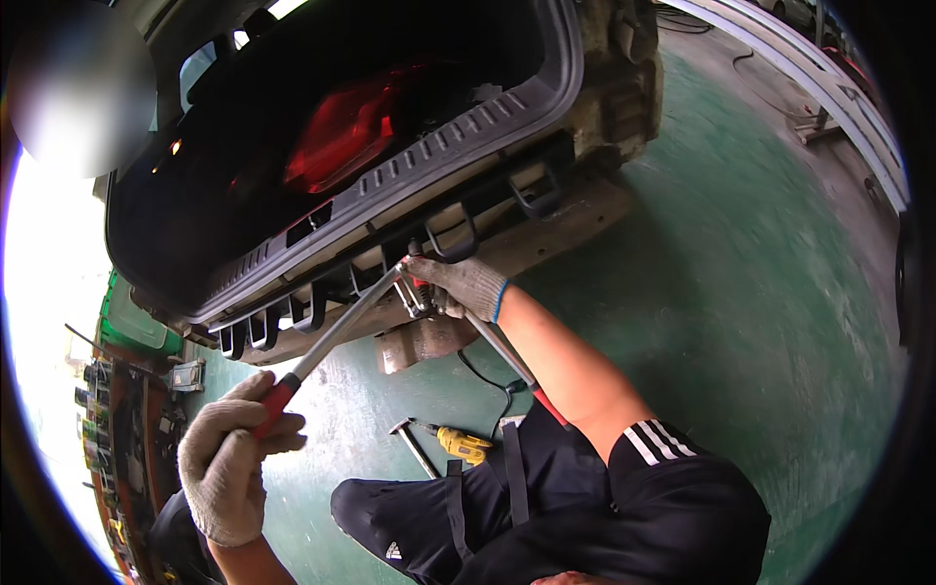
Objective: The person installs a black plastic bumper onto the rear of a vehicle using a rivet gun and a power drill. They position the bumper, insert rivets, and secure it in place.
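Observation:
My left hand (229, 458), in a knit work glove, is closed around the red grip of a long ratchet wrench (336, 331). The wrench's steel shaft runs up and right to the bare rear panel of a car (468, 136), just below the open boot. My right hand (458, 283), also gloved, is closed around the wrench's head, where it meets the black brackets on the panel. A second long steel bar with a red end (526, 375) slants down beneath my right forearm. What the wrench head sits on is hidden by my fingers.
A red tail lamp (346, 132) lies inside the dark boot. On the green floor (760, 292) by my knees lie a yellow-handled tool (463, 444) and a steel T-shaped tool (414, 447). A tool cart (127, 429) stands at the left. Cables lie on the floor at the far right.

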A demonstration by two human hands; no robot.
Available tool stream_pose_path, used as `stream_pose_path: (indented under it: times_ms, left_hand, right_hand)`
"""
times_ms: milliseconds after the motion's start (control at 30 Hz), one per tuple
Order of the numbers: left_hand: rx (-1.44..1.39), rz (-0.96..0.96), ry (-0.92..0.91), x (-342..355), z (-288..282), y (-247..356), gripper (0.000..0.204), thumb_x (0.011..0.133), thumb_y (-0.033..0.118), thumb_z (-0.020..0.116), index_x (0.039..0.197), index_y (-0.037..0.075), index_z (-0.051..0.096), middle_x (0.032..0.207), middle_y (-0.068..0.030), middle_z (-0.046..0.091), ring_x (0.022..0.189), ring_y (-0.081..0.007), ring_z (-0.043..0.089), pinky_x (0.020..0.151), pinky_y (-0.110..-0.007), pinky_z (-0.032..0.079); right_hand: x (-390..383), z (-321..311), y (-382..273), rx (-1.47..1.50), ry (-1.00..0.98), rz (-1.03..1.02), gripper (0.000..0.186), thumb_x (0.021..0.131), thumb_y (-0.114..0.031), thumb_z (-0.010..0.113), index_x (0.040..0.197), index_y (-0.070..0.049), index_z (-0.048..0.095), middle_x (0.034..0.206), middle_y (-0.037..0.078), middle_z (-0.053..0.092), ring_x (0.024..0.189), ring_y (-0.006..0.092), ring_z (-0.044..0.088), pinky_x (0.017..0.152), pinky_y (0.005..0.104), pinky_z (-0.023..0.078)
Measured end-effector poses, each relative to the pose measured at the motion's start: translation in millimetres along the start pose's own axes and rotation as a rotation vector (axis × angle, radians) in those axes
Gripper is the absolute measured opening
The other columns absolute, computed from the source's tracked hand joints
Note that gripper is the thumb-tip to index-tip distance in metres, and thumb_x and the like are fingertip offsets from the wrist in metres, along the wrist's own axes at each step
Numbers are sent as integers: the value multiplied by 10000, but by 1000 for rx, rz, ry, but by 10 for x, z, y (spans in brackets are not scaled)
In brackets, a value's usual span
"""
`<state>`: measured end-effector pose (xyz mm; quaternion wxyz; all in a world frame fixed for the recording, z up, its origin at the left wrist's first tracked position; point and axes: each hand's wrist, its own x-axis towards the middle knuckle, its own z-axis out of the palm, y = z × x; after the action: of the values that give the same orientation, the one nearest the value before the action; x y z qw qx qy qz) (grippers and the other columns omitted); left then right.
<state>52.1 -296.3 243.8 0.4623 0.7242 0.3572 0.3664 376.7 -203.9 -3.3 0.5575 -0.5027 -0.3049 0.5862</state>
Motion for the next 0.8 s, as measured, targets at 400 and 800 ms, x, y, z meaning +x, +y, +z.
stream_pose_path:
  times_ms: [400,800]
  left_hand:
    - [-198,38,245,-126,18,-155,354,1068,218,679,1296,-52,658,1372,-258,669,1342,-422,669,953,-484,712]
    - [-462,-4,252,-260,87,-329,284,1075,100,563,1199,-124,686,1376,-359,675,1157,-512,756,975,-581,685]
  right_hand:
    - [-1027,-628,815,158,-365,-157,489,1115,-304,667,1454,12,509,1118,146,764,750,172,747,595,314,600]
    - [-1981,-1025,1368,461,-282,-10,801,992,-58,627,1739,-118,344,978,232,752,486,149,566,409,284,435]
